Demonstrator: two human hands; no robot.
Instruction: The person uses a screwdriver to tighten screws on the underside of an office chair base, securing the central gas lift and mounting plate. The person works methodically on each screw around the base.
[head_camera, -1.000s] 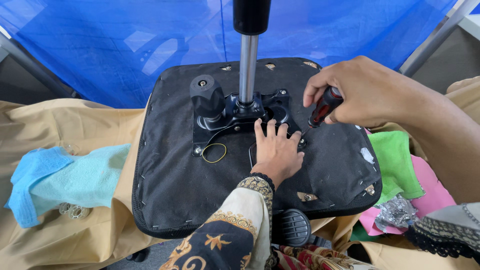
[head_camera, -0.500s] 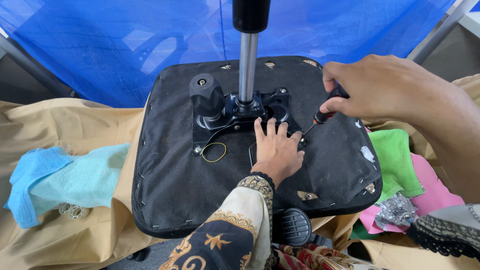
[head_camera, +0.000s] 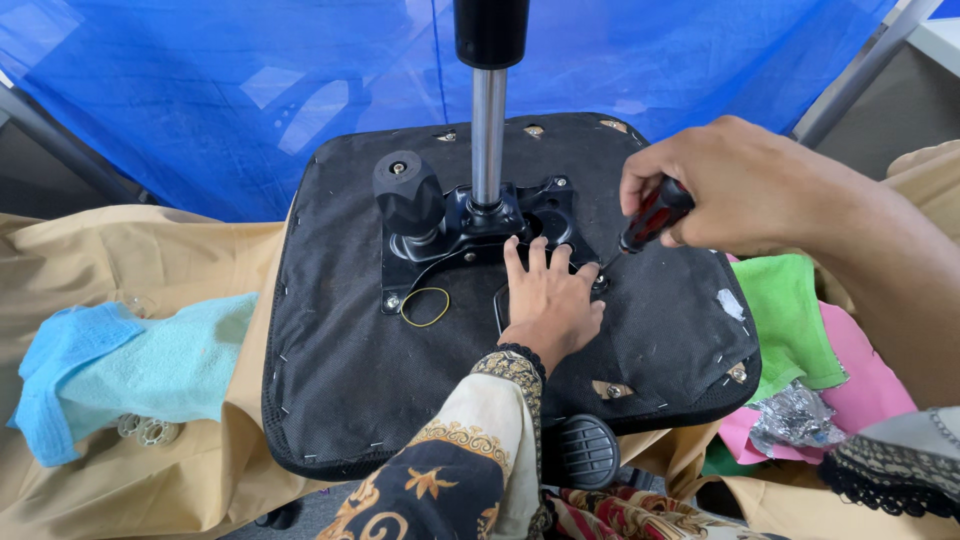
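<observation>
Far left: light blue towel (head_camera: 120, 365) lying on tan cloth (head_camera: 100, 250), a small clear plastic piece just beside its lower edge. Blue tarp (head_camera: 250, 90) hangs behind everything.

Centre: upturned office chair seat (head_camera: 340, 380), black fabric underside facing up, stapled around the rim. Black metal mounting plate (head_camera: 455, 235) sits on it, with a black knob (head_camera: 407, 193) on the plate's left and the chrome gas cylinder (head_camera: 488, 130) rising upright out of its middle. Yellow rubber band (head_camera: 425, 307) lies loose on the fabric just below the plate's left corner.

Left hand (head_camera: 548, 300): flat, fingers spread, palm down on the seat, fingertips touching the plate's lower right edge. Grasping nothing, just pressing. Patterned sleeve runs down to the frame bottom; a black ribbed pad (head_camera: 585, 450) sits just off the seat's near edge beside it.

Right hand (head_camera: 740, 185): clenched around a screwdriver (head_camera: 650, 218) with a red and black handle. Shaft angles down and left; tip meets the plate's right corner, just beside the left fingertips.

Right: green cloth (head_camera: 790, 310) and pink cloth (head_camera: 865, 380) beside the seat, crumpled clear wrapper (head_camera: 795, 415) on top of the pink.
</observation>
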